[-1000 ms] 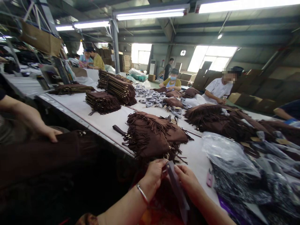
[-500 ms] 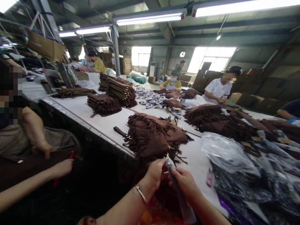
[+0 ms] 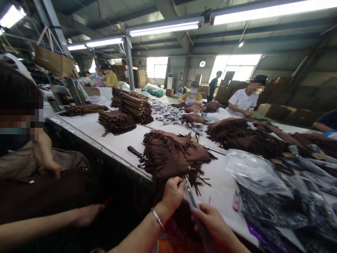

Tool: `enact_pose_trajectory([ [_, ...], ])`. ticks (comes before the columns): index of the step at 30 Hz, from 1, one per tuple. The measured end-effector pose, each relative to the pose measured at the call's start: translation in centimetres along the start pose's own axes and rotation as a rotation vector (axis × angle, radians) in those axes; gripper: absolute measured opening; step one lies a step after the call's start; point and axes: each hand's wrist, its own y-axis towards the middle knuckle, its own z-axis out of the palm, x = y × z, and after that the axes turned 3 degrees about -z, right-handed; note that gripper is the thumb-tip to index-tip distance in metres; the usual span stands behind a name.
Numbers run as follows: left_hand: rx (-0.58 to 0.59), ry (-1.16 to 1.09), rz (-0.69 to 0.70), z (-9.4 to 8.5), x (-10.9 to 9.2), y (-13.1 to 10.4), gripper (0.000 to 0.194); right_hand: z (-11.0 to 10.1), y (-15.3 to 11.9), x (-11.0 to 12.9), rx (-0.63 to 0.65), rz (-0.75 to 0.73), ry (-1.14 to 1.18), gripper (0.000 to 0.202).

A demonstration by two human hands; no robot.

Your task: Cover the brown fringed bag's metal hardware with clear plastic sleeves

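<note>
A dark strap (image 3: 191, 196) in clear plastic wrap hangs over the table's front edge, with a metal clasp at its upper end. My left hand (image 3: 172, 191), with a silver bangle on the wrist, is closed beside that clasp; what its fingers pinch is too small to make out. Lower down, my right hand (image 3: 207, 218) grips the wrapped strap. Just beyond both hands lies a brown fringed bag (image 3: 171, 158), with a short wrist loop (image 3: 134, 151) sticking out at its left.
Stacked brown fringed pieces (image 3: 131, 105) and wrapped rings (image 3: 171, 114) lie farther back. Pink snips (image 3: 236, 202), clear plastic (image 3: 255, 172) and more brown bags (image 3: 237, 135) are at the right. At the left, a person's arm (image 3: 52, 218) reaches low beside dark material.
My right hand has slid down the strap, away from the clasp, exposing more of its upper part. The neighbouring person's head and lower arm have moved right.
</note>
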Motion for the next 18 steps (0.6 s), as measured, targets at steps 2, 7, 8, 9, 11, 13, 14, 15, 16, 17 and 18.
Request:
enact_pose_trajectory([
  [2, -0.022, 0.014, 0.038, 0.4, 0.0, -0.1, 0.013, 0.0, -0.4, -0.7, 0.002, 0.004, 0.026, 0.046],
  [7, 0.057, -0.023, 0.059, 0.6, 0.2, 0.0, 0.015, 0.0, -1.0, -0.8, 0.005, -0.001, 0.073, 0.049],
  [8, 0.065, -0.03, 0.063, 0.5, 0.2, 0.1, 0.016, -0.1, -0.9, -0.8, 0.006, 0.003, 0.077, 0.049],
  [9, 0.067, -0.034, 0.069, 0.4, 0.2, 0.1, 0.017, -0.1, -0.9, -0.8, 0.009, 0.006, 0.08, 0.05],
  [11, 0.069, -0.033, 0.087, 0.2, 0.1, 0.2, 0.019, -0.2, -0.8, -0.8, 0.019, 0.001, 0.085, 0.05],
  [13, 0.073, -0.014, 0.109, -0.1, -0.2, 0.2, 0.02, -0.1, -0.8, -0.8, 0.03, -0.009, 0.089, 0.05],
  [14, 0.076, 0.003, 0.122, -0.2, -0.3, 0.3, 0.019, 0.0, -0.8, -0.7, 0.033, -0.016, 0.09, 0.05],
  [15, 0.078, 0.021, 0.134, -0.3, -0.5, 0.3, 0.019, 0.0, -0.8, -0.7, 0.037, -0.028, 0.094, 0.05],
  [16, 0.075, 0.034, 0.145, -0.4, -0.6, 0.3, 0.019, 0.1, -0.7, -0.5, 0.036, -0.04, 0.102, 0.049],
  [17, 0.069, 0.041, 0.153, -0.5, -0.7, 0.4, 0.018, 0.2, -0.7, -0.4, 0.031, -0.049, 0.111, 0.048],
  [18, 0.059, 0.042, 0.16, -0.5, -0.7, 0.4, 0.018, 0.2, -0.6, -0.3, 0.023, -0.052, 0.116, 0.048],
])
